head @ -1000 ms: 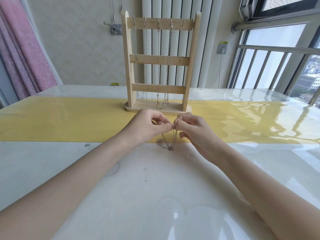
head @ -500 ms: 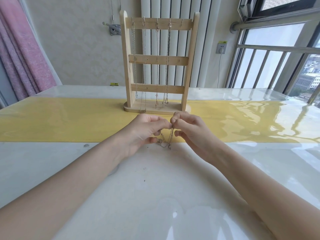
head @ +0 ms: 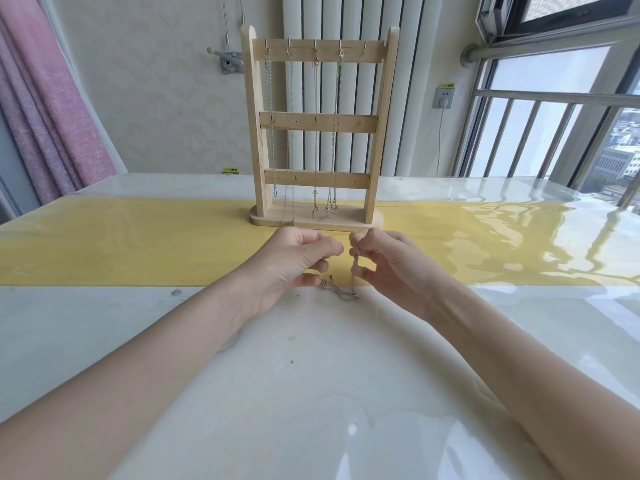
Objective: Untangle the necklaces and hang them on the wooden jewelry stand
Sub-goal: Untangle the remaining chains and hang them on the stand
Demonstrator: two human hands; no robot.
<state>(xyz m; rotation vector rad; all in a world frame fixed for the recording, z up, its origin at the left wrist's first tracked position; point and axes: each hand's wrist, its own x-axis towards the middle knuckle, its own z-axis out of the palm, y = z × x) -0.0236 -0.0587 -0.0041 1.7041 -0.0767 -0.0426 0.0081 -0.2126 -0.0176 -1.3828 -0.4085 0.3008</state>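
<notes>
Necklace [head: 355, 271] hangs from right hand [head: 388, 261] pinch.

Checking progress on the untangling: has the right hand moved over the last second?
Yes. The right hand has risen and moved toward the stand's base, lifting the chain.

Home interior, high-rise flat. Evidence: pink curtain [head: 52, 109], white radiator [head: 322, 81], railed window [head: 554, 109] overlooking city buildings.
</notes>
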